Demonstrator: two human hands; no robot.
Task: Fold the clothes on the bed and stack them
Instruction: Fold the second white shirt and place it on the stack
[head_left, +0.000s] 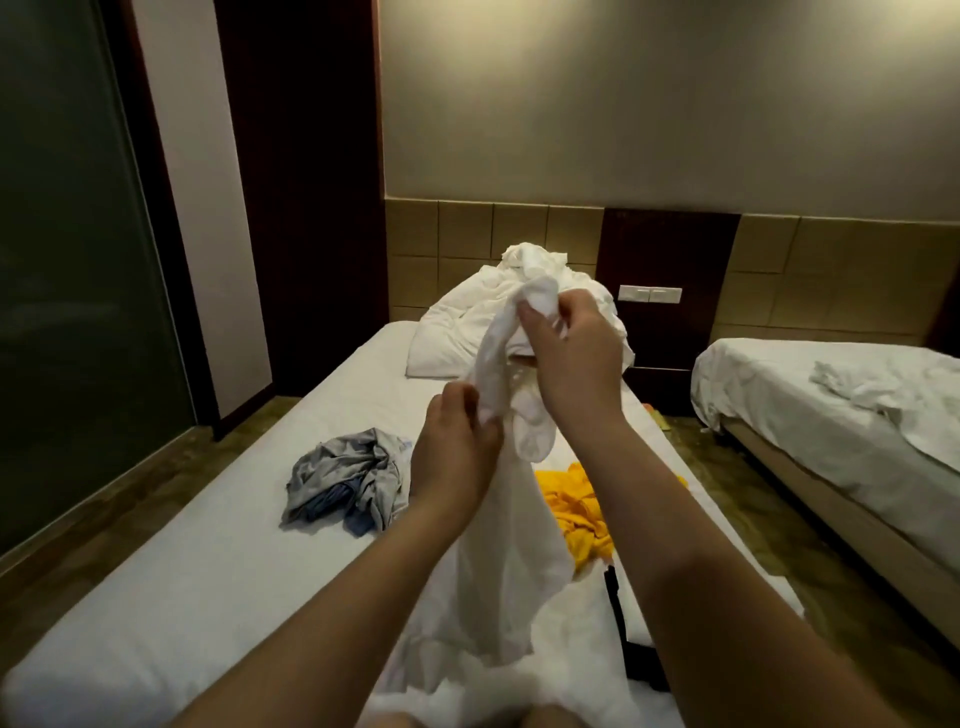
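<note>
Item: thin white cloth garment (514, 545), held up over the white-sheeted bed (208, 571).
Left hand (457, 447): grip pinched on its middle fold.
Right hand (566, 358): grip clamped on its bunched top.
On the bed: crumpled grey-and-blue clothes (348, 483) to the left, crumpled yellow garment (576, 509) to the right.

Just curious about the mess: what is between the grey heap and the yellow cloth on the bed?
In the head view, the white garment hangs between grey heap and yellow cloth, gripped by left hand and right hand.
</note>
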